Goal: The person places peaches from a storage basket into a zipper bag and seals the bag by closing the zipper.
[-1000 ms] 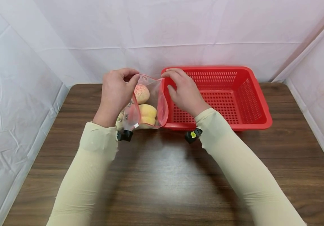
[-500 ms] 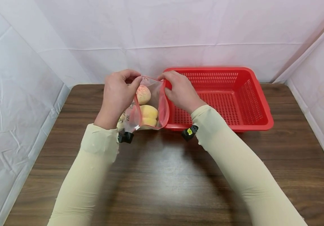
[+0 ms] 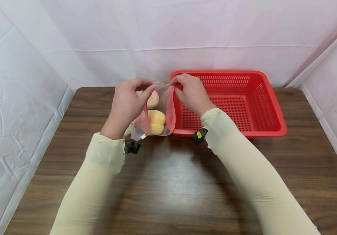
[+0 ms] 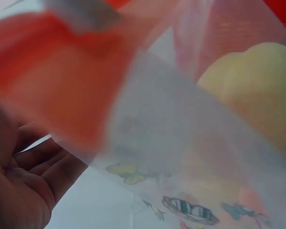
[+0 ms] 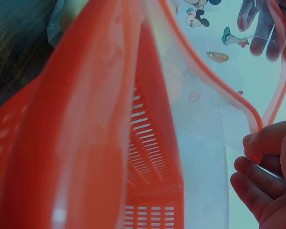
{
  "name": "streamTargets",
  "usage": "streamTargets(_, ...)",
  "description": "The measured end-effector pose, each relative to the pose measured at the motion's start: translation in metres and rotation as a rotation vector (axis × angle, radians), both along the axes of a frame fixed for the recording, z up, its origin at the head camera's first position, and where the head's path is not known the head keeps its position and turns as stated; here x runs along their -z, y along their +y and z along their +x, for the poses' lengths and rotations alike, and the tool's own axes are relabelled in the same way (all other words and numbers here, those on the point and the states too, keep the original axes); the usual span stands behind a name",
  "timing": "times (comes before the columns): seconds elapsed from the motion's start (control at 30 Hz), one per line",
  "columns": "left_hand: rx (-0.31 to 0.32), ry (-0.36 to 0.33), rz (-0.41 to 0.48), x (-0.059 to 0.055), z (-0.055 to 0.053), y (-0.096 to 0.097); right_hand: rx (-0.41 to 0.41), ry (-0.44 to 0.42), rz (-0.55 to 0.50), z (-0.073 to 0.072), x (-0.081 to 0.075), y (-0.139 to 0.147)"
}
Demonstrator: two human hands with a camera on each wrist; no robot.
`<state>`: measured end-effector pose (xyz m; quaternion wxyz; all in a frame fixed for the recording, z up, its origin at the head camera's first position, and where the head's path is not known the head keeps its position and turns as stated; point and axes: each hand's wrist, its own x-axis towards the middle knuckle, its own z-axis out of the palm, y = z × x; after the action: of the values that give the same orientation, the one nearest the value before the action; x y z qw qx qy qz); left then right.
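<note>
A clear zip bag [image 3: 168, 101] with a red zip edge and printed cartoon figures stands with its mouth spread. Inside it lie a yellow peach [image 3: 156, 121] and, behind that, a speckled pinkish peach [image 3: 153, 99]. My left hand [image 3: 128, 101] pinches the bag's rim at the left, between thumb and fingers. At the far right corner of the rim, my right hand [image 3: 192, 93] pinches the zip edge; the right wrist view shows thumb and fingertip meeting on it. A white slider [image 3: 143, 136] sits at the near corner of the zip.
Right beside the bag stands a red plastic basket [image 3: 269, 104] with slotted walls, and my right forearm reaches over its near rim. Both rest on a dark wooden table [image 3: 174, 182]. White cloth [image 3: 180, 26] hangs behind and at the sides.
My left hand has shifted slightly right and nearer along the rim, covering more of the speckled peach. My right hand has moved slightly nearer, its fingers now closer together on the bag's corner.
</note>
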<state>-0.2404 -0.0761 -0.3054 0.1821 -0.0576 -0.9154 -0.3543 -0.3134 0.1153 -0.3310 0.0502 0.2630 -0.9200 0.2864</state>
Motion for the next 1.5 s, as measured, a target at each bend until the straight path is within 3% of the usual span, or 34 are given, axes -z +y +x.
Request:
streamTargets(0.23,0.0,-0.004,0.02,0.004,0.014,-0.001,0.015,0.006,-0.008,-0.003,0.002,0.002)
streamTargets(0.63,0.087,0.136,0.099,0.02,0.045,-0.021,0.007,0.017,-0.02,-0.008,0.0,0.001)
streamTargets(0.87,0.093,0.09,0.098,0.033,0.064,-0.031,0.018,-0.001,-0.014,-0.011,-0.001,0.001)
streamTargets(1.2,0.173,0.088,0.018,0.06,0.09,-0.035,0.023,-0.006,-0.027,-0.009,-0.001,0.002)
streamTargets(1.5,0.188,0.114,-0.045,0.069,0.096,-0.033,0.041,-0.046,-0.03,-0.007,0.002,0.002)
